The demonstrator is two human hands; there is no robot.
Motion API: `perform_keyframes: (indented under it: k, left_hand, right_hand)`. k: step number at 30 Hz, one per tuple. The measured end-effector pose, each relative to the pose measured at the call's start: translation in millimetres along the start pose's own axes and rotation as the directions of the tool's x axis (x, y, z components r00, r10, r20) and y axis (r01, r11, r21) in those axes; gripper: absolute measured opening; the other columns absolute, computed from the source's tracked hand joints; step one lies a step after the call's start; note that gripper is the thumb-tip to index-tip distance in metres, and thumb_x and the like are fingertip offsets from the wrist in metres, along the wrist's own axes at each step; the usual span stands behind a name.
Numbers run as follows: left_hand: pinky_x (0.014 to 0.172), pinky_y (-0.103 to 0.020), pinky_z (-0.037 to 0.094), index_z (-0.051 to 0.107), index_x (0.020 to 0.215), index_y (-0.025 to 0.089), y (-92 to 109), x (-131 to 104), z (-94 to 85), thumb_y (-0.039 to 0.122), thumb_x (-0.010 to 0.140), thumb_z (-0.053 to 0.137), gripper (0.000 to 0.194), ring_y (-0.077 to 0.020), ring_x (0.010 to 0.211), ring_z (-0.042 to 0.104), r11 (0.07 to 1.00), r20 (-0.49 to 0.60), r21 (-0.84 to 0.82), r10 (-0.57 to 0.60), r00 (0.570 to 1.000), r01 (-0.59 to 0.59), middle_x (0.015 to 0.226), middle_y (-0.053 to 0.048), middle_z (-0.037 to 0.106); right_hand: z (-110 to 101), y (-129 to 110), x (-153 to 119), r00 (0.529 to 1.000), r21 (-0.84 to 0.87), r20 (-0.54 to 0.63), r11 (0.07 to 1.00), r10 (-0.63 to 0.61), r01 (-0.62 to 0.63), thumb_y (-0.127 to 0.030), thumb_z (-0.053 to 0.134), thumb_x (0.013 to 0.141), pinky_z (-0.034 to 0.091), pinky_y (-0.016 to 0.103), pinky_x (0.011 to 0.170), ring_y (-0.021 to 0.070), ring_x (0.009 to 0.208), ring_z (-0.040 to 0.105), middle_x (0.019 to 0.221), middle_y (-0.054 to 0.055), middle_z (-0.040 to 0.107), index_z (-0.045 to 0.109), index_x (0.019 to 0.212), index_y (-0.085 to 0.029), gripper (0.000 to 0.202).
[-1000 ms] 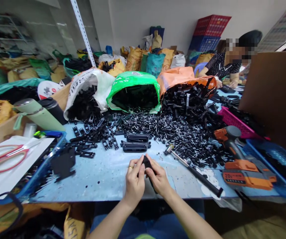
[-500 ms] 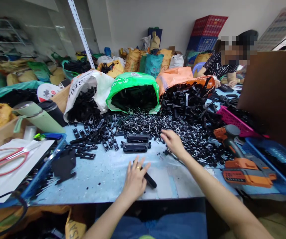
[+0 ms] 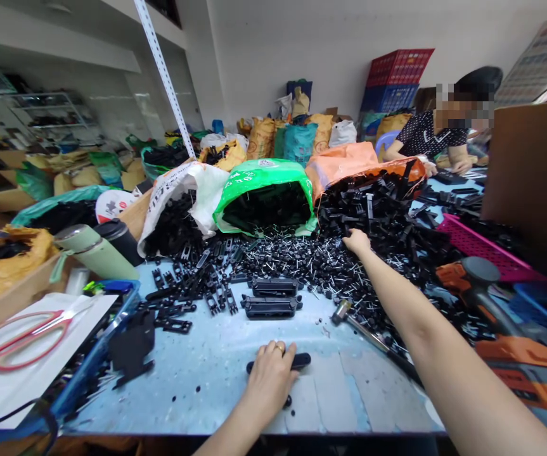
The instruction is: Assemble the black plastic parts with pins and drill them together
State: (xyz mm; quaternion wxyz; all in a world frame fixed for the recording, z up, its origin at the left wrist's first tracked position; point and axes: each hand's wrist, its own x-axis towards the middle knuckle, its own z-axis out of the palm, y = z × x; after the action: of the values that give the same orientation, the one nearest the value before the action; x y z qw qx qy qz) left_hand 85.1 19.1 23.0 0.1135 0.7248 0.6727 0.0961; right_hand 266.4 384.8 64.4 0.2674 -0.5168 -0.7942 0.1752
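On the front of the blue worktop my left hand (image 3: 272, 375) is closed over a long black plastic bar (image 3: 302, 361), whose rounded ends stick out on both sides. My right hand (image 3: 357, 243) is stretched forward to the heap of black plastic parts (image 3: 373, 206) spilling from the orange sack. Its fingers are curled together there, and what they hold, if anything, is hidden. Two finished-looking black assemblies (image 3: 272, 306) lie side by side beyond my left hand. Below my right forearm rests a hammer (image 3: 366, 332), partly covered by the arm. Black-headed metal pins (image 3: 292, 253) lie heaped in the middle.
White (image 3: 173, 196), green (image 3: 266, 168) and orange (image 3: 340, 164) sacks lie open at the back. Left are scissors (image 3: 26, 342), a green flask (image 3: 102, 253) and a blue basket (image 3: 128, 304). An orange power drill (image 3: 515, 354) and pink basket (image 3: 482, 247) stand right. Another person (image 3: 439, 136) works beyond.
My right hand has moved forward from beside the hammer to the black parts heap. The bar under my left hand has turned from slanted to nearly crosswise. The view has shifted.
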Motion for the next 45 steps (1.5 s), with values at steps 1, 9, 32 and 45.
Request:
perform_keyframes:
  k: [1,9,32,45]
  left_hand:
    - [0.083,-0.041,0.046,0.051,0.122,0.018,-1.5,-1.1,-1.2,0.022,0.079,0.06,0.044,-0.0259,0.096,0.053,0.998,-0.016,-0.067,0.004,1.0,-0.005,0.103,-0.01,0.058]
    - [0.085,-0.032,0.045,0.035,0.133,0.022,24.5,18.9,-3.9,0.036,0.087,0.047,0.05,-0.0176,0.097,0.055,0.583,-0.223,-0.812,-0.271,0.936,-0.024,0.116,-0.009,0.052]
    - [0.083,-0.038,0.039,0.046,0.111,0.018,11.5,3.4,-4.6,0.061,0.064,0.062,0.066,-0.0273,0.096,0.051,0.983,-0.001,-0.14,0.122,0.993,-0.121,0.104,-0.009,0.056]
    - [0.072,-0.032,0.044,0.051,0.099,0.021,8.4,-1.2,-1.0,0.06,0.066,0.062,0.053,-0.0232,0.086,0.056,0.984,-0.04,-0.155,0.086,0.995,-0.092,0.091,-0.004,0.06]
  right_hand:
    - [-3.3,-3.1,-4.4,0.999,0.077,0.007,0.996,0.036,-0.037,-0.034,0.047,0.09,0.049,0.034,0.074,0.0147,0.083,0.058,0.102,0.007,0.058,0.054,0.109,-0.013,0.03]
    - [17.4,-72.0,-189.1,0.971,0.533,0.226,0.826,0.074,-0.187,-0.048,0.043,0.086,0.048,0.027,0.065,0.014,0.073,0.061,0.091,0.005,0.066,0.05,0.116,-0.017,0.044]
    - [2.9,-81.8,-294.2,0.758,-0.265,0.504,0.761,-0.413,0.592,-0.042,0.04,0.091,0.032,0.029,0.061,0.0176,0.072,0.056,0.082,0.003,0.06,0.055,0.093,-0.023,0.024]
    - [3.8,-78.8,-280.6,0.712,-0.301,0.379,0.649,-0.591,0.699,-0.036,0.048,0.087,0.037,0.031,0.058,0.0185,0.064,0.056,0.078,0.001,0.059,0.055,0.088,-0.025,0.013]
